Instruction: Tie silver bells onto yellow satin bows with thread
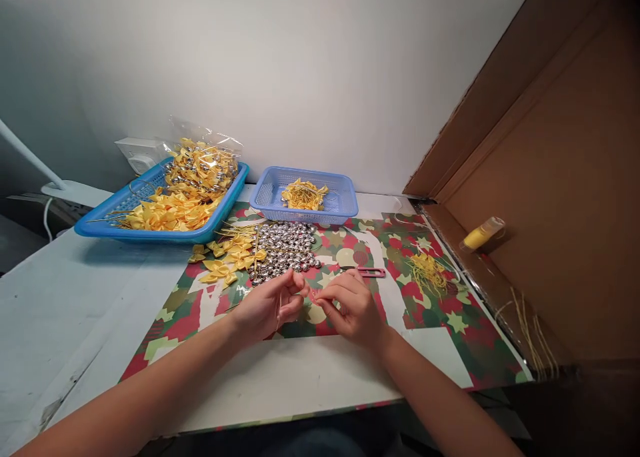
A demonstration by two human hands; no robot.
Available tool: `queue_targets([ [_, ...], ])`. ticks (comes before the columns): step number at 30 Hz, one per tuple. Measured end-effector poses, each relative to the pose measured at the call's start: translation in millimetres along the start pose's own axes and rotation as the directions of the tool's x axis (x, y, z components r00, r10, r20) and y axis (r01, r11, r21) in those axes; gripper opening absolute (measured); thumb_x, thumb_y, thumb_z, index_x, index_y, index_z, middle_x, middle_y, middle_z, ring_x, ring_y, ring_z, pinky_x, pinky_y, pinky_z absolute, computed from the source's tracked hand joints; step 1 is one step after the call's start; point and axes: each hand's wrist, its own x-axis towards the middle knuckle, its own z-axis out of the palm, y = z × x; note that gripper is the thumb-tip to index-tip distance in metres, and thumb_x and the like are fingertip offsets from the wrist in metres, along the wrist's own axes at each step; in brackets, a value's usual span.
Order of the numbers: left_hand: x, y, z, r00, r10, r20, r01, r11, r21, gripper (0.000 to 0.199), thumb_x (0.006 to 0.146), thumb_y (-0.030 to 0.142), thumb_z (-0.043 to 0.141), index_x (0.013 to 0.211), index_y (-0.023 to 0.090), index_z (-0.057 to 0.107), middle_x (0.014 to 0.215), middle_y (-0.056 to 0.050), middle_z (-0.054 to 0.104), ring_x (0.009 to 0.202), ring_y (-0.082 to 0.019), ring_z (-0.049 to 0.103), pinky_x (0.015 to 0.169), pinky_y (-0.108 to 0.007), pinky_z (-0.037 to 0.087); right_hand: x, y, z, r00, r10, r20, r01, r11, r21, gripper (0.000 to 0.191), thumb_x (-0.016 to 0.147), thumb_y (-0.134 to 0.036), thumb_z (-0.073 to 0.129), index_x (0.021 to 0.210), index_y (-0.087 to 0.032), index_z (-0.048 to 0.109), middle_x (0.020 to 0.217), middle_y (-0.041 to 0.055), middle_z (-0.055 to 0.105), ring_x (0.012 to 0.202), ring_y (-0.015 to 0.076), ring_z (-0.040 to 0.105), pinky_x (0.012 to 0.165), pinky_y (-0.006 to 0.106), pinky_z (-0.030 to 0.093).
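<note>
My left hand (273,302) is over the front of the patterned sheet, palm turned inward, its fingers curled toward the thumb. Close beside it, my right hand (354,310) pinches thumb and forefinger together. Whatever is between the fingers of either hand is too fine to make out. Just beyond my left hand lies a spread of shiny silver beads (285,247), with yellow ribbon bows (237,251) along its left side. Pink-handled thread snips (370,272) lie behind my right hand, their tip partly hidden.
A blue basket (86,229) at the left holds yellow bows and a clear bag (205,163) of bows and beads. A smaller blue basket (345,207) holds more bows. Yellow thread (429,273) lies right, near a yellow spool (483,235) on the cardboard wall (545,177).
</note>
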Motion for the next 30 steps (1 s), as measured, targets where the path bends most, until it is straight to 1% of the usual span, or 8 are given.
queue_targets([
  [4,0,-4,1.7,0.991,0.079,-0.111,-0.056,0.979,0.196,0.029,0.081,0.041,0.06,0.089,0.014,0.064,0.06,0.001,0.057,0.042,-0.006,0.037,0.043,-0.02,0.025,0,-1,-1,1.0,-0.027,0.008,0.027,1.0,-0.006,0.013,0.089,-0.021,0.052,0.078,-0.02,0.058,0.073,0.0012,0.067,0.069,0.0143,0.058,0.068,0.033,0.036],
  [7,-2,-7,1.3,0.985,0.115,-0.128,-0.041,0.881,0.472,0.036,0.084,0.046,0.055,0.091,0.012,0.065,0.049,0.001,0.053,0.042,-0.008,0.039,0.042,-0.02,0.023,1,1,-3,0.999,-0.034,0.003,0.034,0.999,-0.034,0.015,0.091,-0.02,0.049,0.079,-0.019,0.058,0.072,0.0014,0.066,0.069,0.014,0.057,0.067,0.032,0.034],
  [11,-3,-12,0.1,0.993,0.118,-0.014,-0.075,0.718,0.692,0.042,0.086,0.052,0.049,0.078,0.014,0.063,0.044,0.003,0.048,0.041,-0.009,0.036,0.042,-0.02,0.024,1,5,-2,0.998,-0.017,0.057,0.021,0.997,-0.071,0.018,0.093,-0.021,0.048,0.078,-0.019,0.058,0.07,0.0,0.064,0.068,0.0133,0.055,0.068,0.032,0.032],
  [19,-10,-7,8.7,0.98,0.102,0.169,-0.197,0.527,0.827,0.043,0.091,0.047,0.043,0.068,0.015,0.06,0.063,-0.001,0.052,0.06,-0.013,0.047,0.056,-0.022,0.036,0,3,4,0.989,0.117,0.096,-0.121,0.992,0.044,0.019,0.092,-0.024,0.049,0.075,-0.019,0.057,0.068,-0.0004,0.063,0.065,0.0131,0.054,0.068,0.032,0.033],
  [22,-10,-8,9.5,0.976,0.109,0.187,-0.217,0.539,0.814,0.043,0.09,0.046,0.044,0.061,0.016,0.054,0.063,-0.001,0.052,0.062,-0.014,0.045,0.06,-0.024,0.035,2,0,3,0.973,0.207,0.103,-0.218,0.969,0.113,0.022,0.092,-0.025,0.05,0.072,-0.02,0.057,0.066,-0.0008,0.062,0.063,0.0126,0.053,0.069,0.031,0.035],
  [26,-7,-9,8.5,0.972,0.203,0.117,-0.222,0.643,0.733,0.042,0.089,0.045,0.045,0.059,0.017,0.05,0.061,0.0,0.048,0.061,-0.013,0.042,0.059,-0.024,0.034,5,-3,-2,0.952,0.297,0.079,-0.308,0.922,0.236,0.018,0.089,-0.027,0.053,0.073,-0.019,0.058,0.069,0.0001,0.061,0.065,0.0129,0.054,0.068,0.03,0.041],
  [28,-7,-9,8.4,0.973,0.227,0.048,-0.196,0.691,0.696,0.038,0.088,0.044,0.047,0.061,0.017,0.051,0.061,0.0,0.047,0.059,-0.013,0.04,0.056,-0.024,0.032,4,-4,-3,0.924,0.365,0.115,-0.382,0.871,0.31,0.01,0.085,-0.029,0.059,0.085,-0.02,0.06,0.079,0.002,0.062,0.072,0.0138,0.056,0.066,0.028,0.045],
  [30,-8,-7,8.1,0.972,0.236,0.005,-0.18,0.728,0.662,0.037,0.086,0.044,0.049,0.062,0.016,0.052,0.061,0.001,0.045,0.056,-0.012,0.036,0.052,-0.023,0.028,3,-5,-1,0.885,0.409,0.223,-0.466,0.791,0.396,0.025,0.08,-0.03,0.066,0.102,-0.02,0.059,0.094,0.0041,0.064,0.082,0.0146,0.059,0.067,0.026,0.049],
])
